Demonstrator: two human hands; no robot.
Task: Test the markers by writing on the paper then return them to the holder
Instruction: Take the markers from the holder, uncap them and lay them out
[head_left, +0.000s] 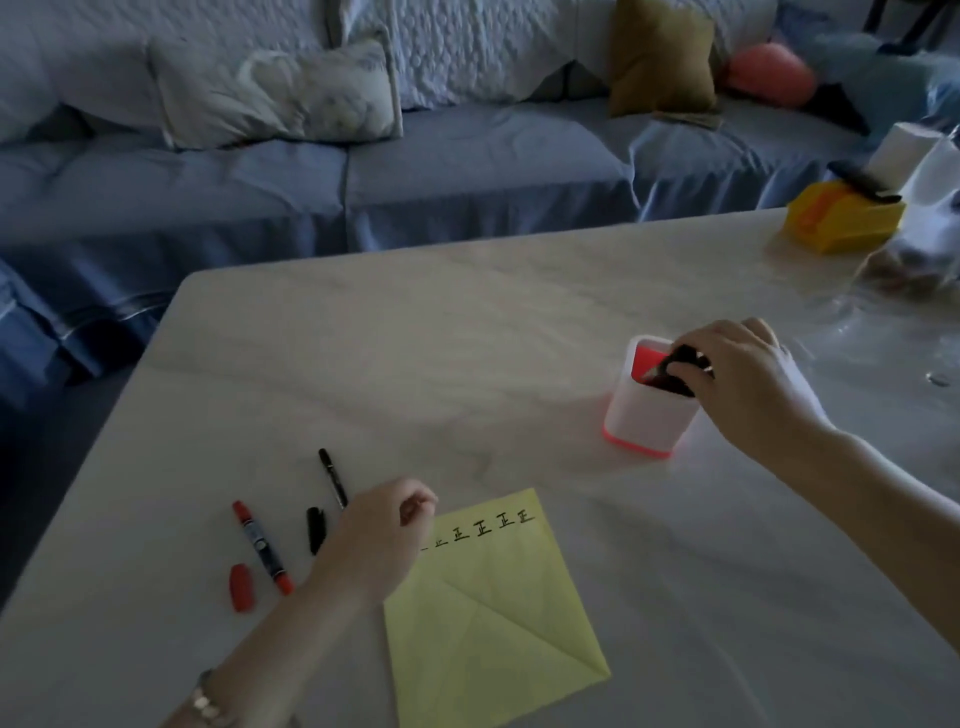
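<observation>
Markers: right hand (753, 384) grips black ones (680, 374) in white holder (647, 415) on pale table (415, 353); sofa (363, 182) beyond; left hand (374, 540) curled loosely, holding nothing, beside yellow paper (493, 623).

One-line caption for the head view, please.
Right hand lowers a black marker into the white holder; left hand rests by yellow paper.

Pretty clearly someone's living room at home. A long sofa draped in blue fabric covers (363, 176) runs along the back, with a pale patterned cushion (280, 93), a mustard-yellow throw pillow (662, 57) and a pinkish-red round cushion (771, 73) on it. Up front is a pale marble-look table (467, 338), dim indoor light.
</observation>
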